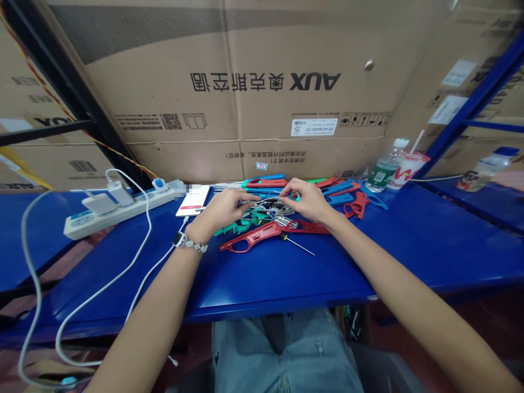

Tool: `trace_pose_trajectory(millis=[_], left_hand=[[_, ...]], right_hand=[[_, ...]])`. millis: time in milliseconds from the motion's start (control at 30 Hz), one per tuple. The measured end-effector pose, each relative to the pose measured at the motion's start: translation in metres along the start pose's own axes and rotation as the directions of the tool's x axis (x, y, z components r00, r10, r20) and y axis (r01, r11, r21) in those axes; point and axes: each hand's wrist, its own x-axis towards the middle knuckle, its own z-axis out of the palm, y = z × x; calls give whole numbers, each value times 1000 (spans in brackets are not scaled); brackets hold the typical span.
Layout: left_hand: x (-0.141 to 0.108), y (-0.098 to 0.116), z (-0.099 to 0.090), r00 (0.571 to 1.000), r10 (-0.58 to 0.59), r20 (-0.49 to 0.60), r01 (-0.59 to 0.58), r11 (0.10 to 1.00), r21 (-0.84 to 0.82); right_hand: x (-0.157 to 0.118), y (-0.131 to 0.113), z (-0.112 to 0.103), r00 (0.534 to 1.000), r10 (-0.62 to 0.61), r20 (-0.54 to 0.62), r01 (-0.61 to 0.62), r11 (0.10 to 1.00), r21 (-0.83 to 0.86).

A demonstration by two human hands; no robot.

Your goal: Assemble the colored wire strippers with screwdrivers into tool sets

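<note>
Pinching thin pale wire: right hand | left hand: narrow, hold unclear | near: loop-handled red plastic shell, slender steel-shafted screwdriver | glossy blue counter

A silvery link-band watch sat just behind the left hand; the jeans were faded, scuffed blue.

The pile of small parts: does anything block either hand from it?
Nothing visible does: the left hand and right hand are both right at the pile. A red casing lies on its near side, not between.
</note>
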Motion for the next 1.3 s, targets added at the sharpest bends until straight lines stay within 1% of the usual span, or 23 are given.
trace_pose_trajectory(millis=[100, 233, 300, 433, 500, 567, 667, 767, 867, 933, 1133, 1200, 1300], left_hand=[[0, 1, 0, 1000, -22, 4, 22, 1000, 3], [0, 2, 0, 999, -45, 14, 45, 999, 24], [-1, 3, -1, 999, -38, 11, 38, 999, 22], [-1, 4, -2, 1000, -29, -5, 28, 997, -68], [0, 4, -1, 999, -43, -30, 40, 995, -87], [0, 5, -2, 997, -49, -52, 45, 997, -61], [-1, 4, -2, 997, -49, -60, 48, 999, -20], [0, 3, -2, 998, -39, -51, 38, 999, -9], [0, 3, -2, 999, -47, -25, 47, 999, -3], [0, 3, -2, 998, -60, -13, 60, 998, -4], [-2, 5, -4, 999, -31, -13, 31, 999, -39], [-3, 5, -4, 1000, -26, 11, 27, 998, -58], [-4, 3, -1, 999, -22, 33, 24, 997, -67]], right_hand=[[-2, 0, 0, 1000, -3, 5, 2, 1000, 21], [-3, -3, 1, 998, 61, 11, -62, 998, 9], [-3, -5, 1, 997, 77, 23, -77, 997, -3], [-1, -6, 2, 992, 124, 23, -121, 987, -102], [0, -5, 2, 992, 118, 49, -110, 984, -143], [0, -5, 2, 992, 97, 75, -84, 984, -157], [-1, -5, -2, 994, 77, 78, -62, 982, -179], [-2, -5, -6, 997, 26, 79, -16, 993, -119], [-2, -3, -7, 999, -34, 33, 35, 999, -31], [-2, -3, -7, 999, -50, 8, 50, 999, 2], [-2, -1, -5, 999, -20, -34, 25, 991, 131], [-2, 0, -5, 1000, 13, -13, -10, 989, 147], [-2, 0, -6, 995, 87, 51, -92, 991, 96]])
